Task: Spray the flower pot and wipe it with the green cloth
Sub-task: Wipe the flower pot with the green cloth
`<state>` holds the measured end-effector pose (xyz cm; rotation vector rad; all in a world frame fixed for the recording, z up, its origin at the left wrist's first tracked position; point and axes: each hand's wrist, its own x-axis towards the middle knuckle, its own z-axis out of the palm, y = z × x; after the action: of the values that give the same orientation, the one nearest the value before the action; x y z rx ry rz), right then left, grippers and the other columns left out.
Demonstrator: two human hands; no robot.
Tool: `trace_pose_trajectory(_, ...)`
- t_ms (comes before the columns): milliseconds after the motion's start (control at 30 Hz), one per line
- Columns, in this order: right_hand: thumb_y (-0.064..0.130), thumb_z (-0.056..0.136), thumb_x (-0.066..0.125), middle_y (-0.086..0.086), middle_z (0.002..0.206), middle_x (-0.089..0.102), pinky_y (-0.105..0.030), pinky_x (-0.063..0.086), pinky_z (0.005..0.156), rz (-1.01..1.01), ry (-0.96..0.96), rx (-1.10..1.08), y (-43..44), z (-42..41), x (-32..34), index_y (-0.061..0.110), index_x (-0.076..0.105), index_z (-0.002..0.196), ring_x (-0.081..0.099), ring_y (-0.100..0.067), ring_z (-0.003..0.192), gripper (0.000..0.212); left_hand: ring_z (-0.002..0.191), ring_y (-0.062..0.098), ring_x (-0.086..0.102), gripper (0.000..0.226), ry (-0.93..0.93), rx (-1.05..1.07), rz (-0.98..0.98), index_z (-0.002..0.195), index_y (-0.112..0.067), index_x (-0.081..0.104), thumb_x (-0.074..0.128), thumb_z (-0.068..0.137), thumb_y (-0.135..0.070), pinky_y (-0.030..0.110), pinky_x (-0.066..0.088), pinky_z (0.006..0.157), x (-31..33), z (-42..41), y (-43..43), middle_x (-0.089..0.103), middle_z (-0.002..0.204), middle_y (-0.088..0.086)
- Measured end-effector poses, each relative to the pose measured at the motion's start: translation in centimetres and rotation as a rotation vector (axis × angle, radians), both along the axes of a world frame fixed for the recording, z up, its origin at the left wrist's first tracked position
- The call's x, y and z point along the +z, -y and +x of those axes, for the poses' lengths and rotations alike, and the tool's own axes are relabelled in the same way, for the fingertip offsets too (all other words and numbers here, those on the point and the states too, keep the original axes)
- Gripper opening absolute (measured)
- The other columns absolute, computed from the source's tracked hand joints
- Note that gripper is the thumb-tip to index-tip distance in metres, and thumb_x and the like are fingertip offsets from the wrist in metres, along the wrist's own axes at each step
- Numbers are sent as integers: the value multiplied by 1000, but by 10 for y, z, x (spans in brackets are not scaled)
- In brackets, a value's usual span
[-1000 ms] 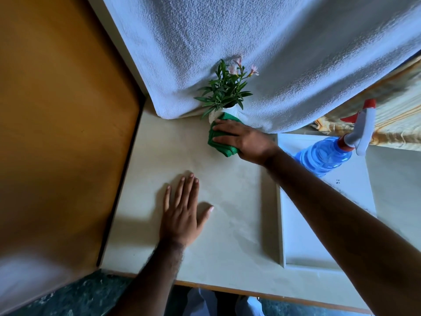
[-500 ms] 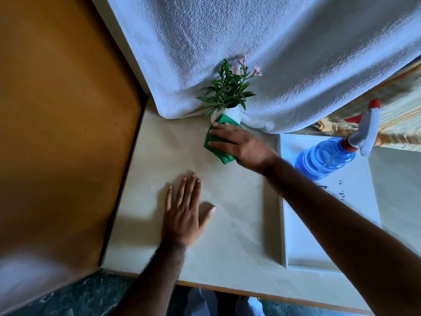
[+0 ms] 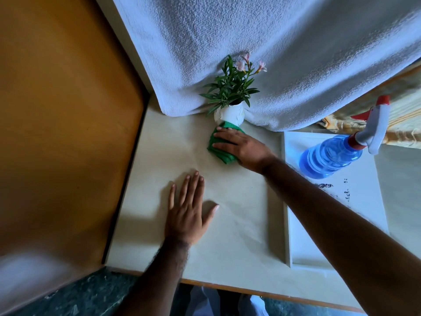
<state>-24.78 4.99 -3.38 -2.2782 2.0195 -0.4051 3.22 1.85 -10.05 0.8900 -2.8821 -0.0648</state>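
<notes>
A small white flower pot (image 3: 230,114) with green leaves and pink blooms stands at the back of the table against a hanging white towel. My right hand (image 3: 242,148) presses the folded green cloth (image 3: 222,153) against the lower front of the pot, fingers spread flat over the cloth. My left hand (image 3: 188,213) lies flat on the table, palm down, fingers apart, holding nothing. A blue spray bottle (image 3: 332,153) with a white and red trigger head stands on the right.
The bottle stands on a white tray (image 3: 337,236) to the right of my right forearm. A white towel (image 3: 262,42) hangs behind the pot. An orange-brown wooden panel (image 3: 63,122) borders the cream table (image 3: 227,224) on the left. The table's front edge is near my body.
My right hand has slid the green cloth slightly down the pot, uncovering more of its white upper wall. My left hand stays flat in the same spot.
</notes>
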Motion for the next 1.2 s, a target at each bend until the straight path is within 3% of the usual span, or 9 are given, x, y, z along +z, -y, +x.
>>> trace_pose_trajectory(200, 6, 111, 25, -20, 144, 61, -50, 41, 117, -136, -63, 40, 11, -4, 17, 8, 69, 131, 52, -40, 139, 48, 160, 27, 29, 84, -7, 0, -9, 165, -10, 29, 33, 105, -68, 60, 33, 125, -1, 1, 0, 28, 174, 9)
trace_pose_trajectory(333, 3, 99, 34, -18, 151, 54, -55, 47, 111, -46, -119, 49, 18, -20, 17, 12, 65, 136, 51, -42, 140, 49, 161, 27, 28, 84, -5, 3, -12, 166, -11, 28, 29, 105, -69, 60, 33, 125, -2, 1, 0, 27, 175, 8)
trace_pose_trajectory(500, 4, 95, 31, -21, 145, 59, -48, 38, 115, 22, -93, 55, 16, -11, 8, 7, 69, 130, 55, -42, 135, 52, 160, 27, 28, 84, 0, 1, -17, 166, -11, 28, 29, 105, -68, 61, 33, 125, -3, 2, 1, 28, 174, 9)
trace_pose_trajectory(633, -3, 91, 37, -21, 147, 57, -44, 35, 120, 29, 42, 17, 10, -2, -4, 6, 66, 135, 50, -39, 140, 54, 160, 27, 31, 83, -22, -2, -26, 165, -11, 31, 31, 105, -68, 60, 33, 125, -4, 1, 1, 30, 174, 9)
trace_pose_trajectory(767, -14, 75, 49, -20, 148, 54, -40, 34, 121, 69, 391, -209, 8, 22, -5, 5, 64, 135, 48, -35, 142, 65, 159, 28, 32, 83, -28, -3, -23, 165, -11, 31, 32, 105, -68, 61, 33, 125, -5, 1, 1, 30, 173, 9)
trace_pose_trajectory(933, -15, 68, 46, -8, 128, 69, -44, 48, 106, 106, 613, -353, 16, 41, 16, 12, 69, 127, 62, -26, 120, 68, 160, 26, 31, 83, -38, 4, -21, 165, -11, 32, 33, 104, -68, 60, 33, 125, -5, 0, 0, 31, 173, 8)
trace_pose_trajectory(1000, -16, 72, 47, -3, 127, 69, -43, 51, 101, 129, 579, -341, 10, 45, 29, 16, 68, 126, 62, -23, 116, 67, 159, 27, 31, 82, -51, 6, -21, 164, -11, 33, 32, 105, -68, 60, 33, 125, -5, 2, 1, 31, 173, 9)
trace_pose_trajectory(1067, -18, 77, 51, -5, 137, 63, -37, 50, 103, 101, 484, -288, -7, 50, 38, 14, 67, 131, 59, -25, 127, 65, 159, 27, 32, 82, -56, 5, -18, 164, -10, 34, 31, 105, -68, 60, 32, 126, -5, 3, 1, 32, 173, 9)
trace_pose_trajectory(1200, -9, 90, 48, -13, 146, 57, -45, 39, 119, -4, 328, -285, -65, 55, 44, 8, 62, 137, 47, -32, 144, 52, 157, 29, 36, 83, -60, 0, 12, 163, -9, 36, 39, 101, -65, 60, 30, 126, -4, 2, 1, 34, 172, 11)
